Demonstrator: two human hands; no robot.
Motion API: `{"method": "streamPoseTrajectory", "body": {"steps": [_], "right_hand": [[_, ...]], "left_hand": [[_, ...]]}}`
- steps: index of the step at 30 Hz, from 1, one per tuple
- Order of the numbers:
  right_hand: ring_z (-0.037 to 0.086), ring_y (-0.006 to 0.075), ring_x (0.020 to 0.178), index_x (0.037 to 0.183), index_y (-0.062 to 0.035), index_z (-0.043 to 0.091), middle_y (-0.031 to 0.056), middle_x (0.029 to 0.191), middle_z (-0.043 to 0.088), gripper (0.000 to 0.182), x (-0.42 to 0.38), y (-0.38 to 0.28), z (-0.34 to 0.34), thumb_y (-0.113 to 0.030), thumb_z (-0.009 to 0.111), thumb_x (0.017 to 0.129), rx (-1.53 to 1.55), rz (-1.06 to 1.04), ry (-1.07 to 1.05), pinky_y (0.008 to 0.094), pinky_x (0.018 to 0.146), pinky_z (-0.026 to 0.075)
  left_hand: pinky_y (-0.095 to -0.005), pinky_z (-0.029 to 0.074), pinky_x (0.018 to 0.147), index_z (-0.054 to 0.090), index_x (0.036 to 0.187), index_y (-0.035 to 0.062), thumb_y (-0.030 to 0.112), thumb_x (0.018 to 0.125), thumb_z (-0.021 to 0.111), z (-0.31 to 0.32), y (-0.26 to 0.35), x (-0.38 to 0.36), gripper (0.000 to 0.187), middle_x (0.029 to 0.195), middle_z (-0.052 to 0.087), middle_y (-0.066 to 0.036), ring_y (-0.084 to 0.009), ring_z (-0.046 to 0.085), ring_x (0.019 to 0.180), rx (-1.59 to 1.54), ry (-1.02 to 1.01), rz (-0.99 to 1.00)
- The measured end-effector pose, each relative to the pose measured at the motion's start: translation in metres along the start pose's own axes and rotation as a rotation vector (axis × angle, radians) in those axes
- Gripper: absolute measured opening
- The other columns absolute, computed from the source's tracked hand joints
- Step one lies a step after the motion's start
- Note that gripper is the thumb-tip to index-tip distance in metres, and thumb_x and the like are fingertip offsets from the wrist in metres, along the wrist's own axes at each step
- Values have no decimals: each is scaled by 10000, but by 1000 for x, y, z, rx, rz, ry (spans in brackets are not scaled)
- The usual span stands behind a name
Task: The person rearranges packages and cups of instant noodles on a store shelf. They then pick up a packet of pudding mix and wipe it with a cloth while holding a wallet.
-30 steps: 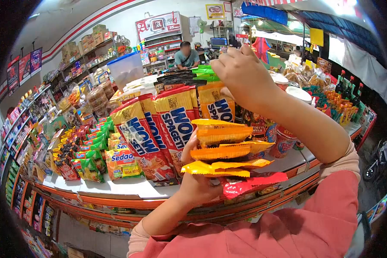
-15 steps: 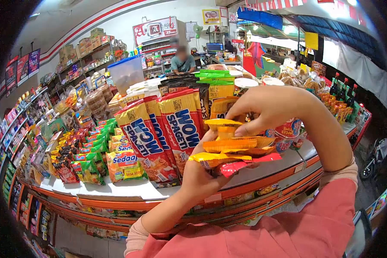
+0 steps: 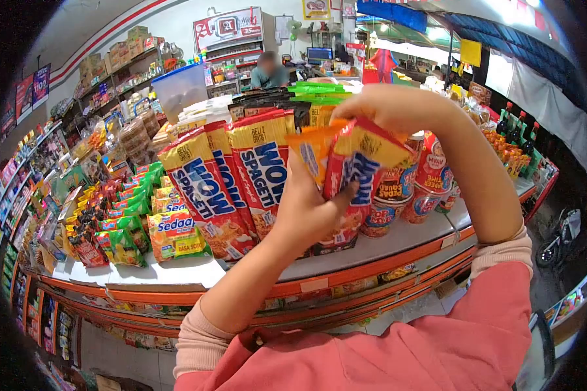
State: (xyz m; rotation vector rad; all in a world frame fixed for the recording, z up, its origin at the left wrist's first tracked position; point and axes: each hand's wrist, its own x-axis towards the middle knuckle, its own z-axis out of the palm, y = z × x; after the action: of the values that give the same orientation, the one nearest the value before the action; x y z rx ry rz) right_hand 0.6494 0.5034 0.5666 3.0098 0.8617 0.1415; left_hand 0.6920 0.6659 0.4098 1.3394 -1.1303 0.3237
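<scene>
Several red and yellow spaghetti packets (image 3: 365, 163), with an orange packet (image 3: 310, 150) at their left, are held upright in front of me. My left hand (image 3: 310, 212) wraps round their lower left part, thumb across the front. At their top edge is my right hand (image 3: 388, 107), bent over from the right; its fingertips are mostly hidden behind the packets, so I cannot see whether they grip. Close by on the left stand more spaghetti packets (image 3: 261, 173), and cup noodles (image 3: 430, 163) stand to the right.
A white shelf top (image 3: 169, 272) with an orange edge runs across in front. On it at the left are noodle packs (image 3: 173, 231) and green packets (image 3: 120, 246). Glass bottles (image 3: 518, 133) stand at the right. A person (image 3: 267, 72) is at the back, beyond the goods.
The packets, seen edge-on and flat before, are now upright with a printed front showing. My right hand has moved up to their top edge. The view has shifted slightly.
</scene>
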Motion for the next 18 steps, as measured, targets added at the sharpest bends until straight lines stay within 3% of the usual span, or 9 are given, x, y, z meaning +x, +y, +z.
{"method": "streamPoseTrajectory", "body": {"steps": [3, 6, 10, 12, 13, 16, 18], "right_hand": [[614, 216, 828, 1045, 18, 624, 136, 903, 662, 280, 6, 12, -1, -106, 633, 794, 64, 139, 144, 322, 731, 477], [619, 218, 827, 999, 14, 646, 138, 890, 661, 268, -1, 23, -6, -201, 622, 840, 42, 53, 305, 324, 735, 483], [619, 237, 852, 1036, 11, 632, 151, 955, 650, 365, -29, -20, -6, -319, 581, 889, 145, 193, 340, 335, 765, 481], [585, 280, 1001, 1166, 15, 564, 181, 1103, 601, 511, -39, -28, 7, -424, 535, 908, 6, 37, 295, 359, 879, 445], [585, 280, 1001, 1166, 15, 564, 181, 1103, 601, 511, -41, -30, 15, -424, 535, 908, 2, 40, 295, 359, 879, 445], [397, 365, 1252, 1373, 1, 347, 214, 1319, 445, 800, -45, -25, 45, -571, 525, 843, -225, -24, 499, 435, 1053, 294], [393, 372, 1252, 1384, -9, 326, 212, 1326, 438, 820, -45, -30, 57, -556, 561, 820, -288, -14, 550, 447, 1052, 292]], "left_hand": [[-397, 378, 959, 256, 1260, -43, 118, 747, 722, 1, -1, 10, 711, 1208, 436, -258, -387, 497, 1088, -57, 47, -80], [-421, 389, 955, 233, 1249, -62, 140, 749, 731, -2, 5, 13, 734, 1198, 423, -298, -430, 477, 1113, 120, 32, -153], [-435, 372, 970, 194, 1280, -63, 158, 732, 753, -2, 6, 8, 814, 1197, 374, -289, -440, 436, 1128, 237, 5, -104], [-437, 358, 979, 189, 1287, -59, 154, 722, 759, 0, 9, 2, 831, 1207, 354, -284, -432, 411, 1146, 324, 9, -72], [-439, 344, 988, 184, 1294, -56, 149, 712, 766, 1, 12, -1, 848, 1216, 335, -278, -424, 386, 1164, 416, 13, -41], [-429, 308, 1027, 125, 1343, -49, 137, 698, 773, 5, 10, -8, 933, 1265, 276, -276, -414, 329, 1206, 487, 44, -26], [-421, 253, 1079, -9, 1410, -34, 111, 681, 785, 7, 1, -10, 1088, 1358, 197, -282, -408, 258, 1287, 547, 97, 53]]}}
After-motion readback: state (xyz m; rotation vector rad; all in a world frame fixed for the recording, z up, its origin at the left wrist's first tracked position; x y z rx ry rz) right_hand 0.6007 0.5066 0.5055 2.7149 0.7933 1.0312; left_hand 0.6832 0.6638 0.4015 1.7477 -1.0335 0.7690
